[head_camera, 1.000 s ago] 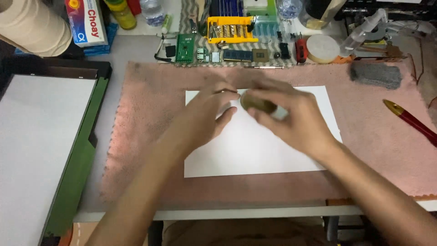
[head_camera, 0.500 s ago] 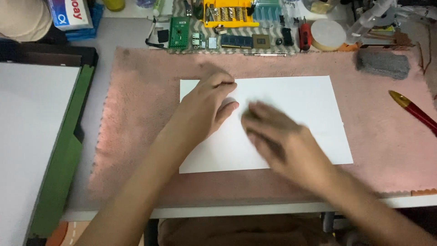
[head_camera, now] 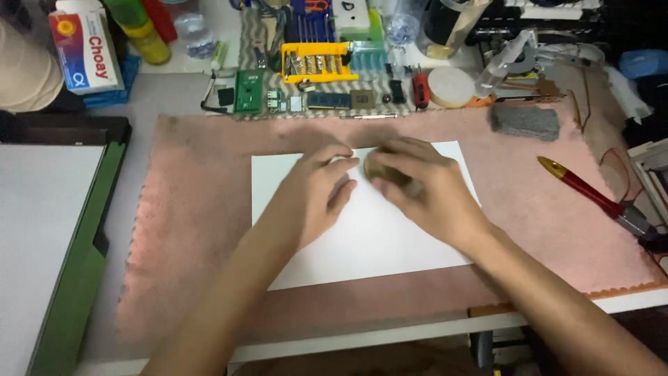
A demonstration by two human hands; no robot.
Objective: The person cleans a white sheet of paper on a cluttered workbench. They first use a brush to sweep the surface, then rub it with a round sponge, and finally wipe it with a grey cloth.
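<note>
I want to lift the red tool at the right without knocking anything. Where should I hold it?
Grip the red tool by its bare red shaft, from above, fingers across it: it lies flat and slanted on the mat, gold tip up-left, with free space on both sides.

The right hand (head_camera: pixel 424 191) covers most of a small brownish object (head_camera: pixel 381 169) near the far edge of the white sheet (head_camera: pixel 362 244); only a rounded, blurred part shows, perhaps a tape roll, and what it is cannot be told. Whether the fingers grip it or just rest over it is unclear. The left hand (head_camera: pixel 316 198) hides the sheet beneath it, and both forearms run out at the bottom edge. The red-handled tool (head_camera: pixel 591 191) at the right edge of the pink mat (head_camera: pixel 188 230) is cut off by the frame. The small parts along the bench's far edge are too small to identify.
</note>
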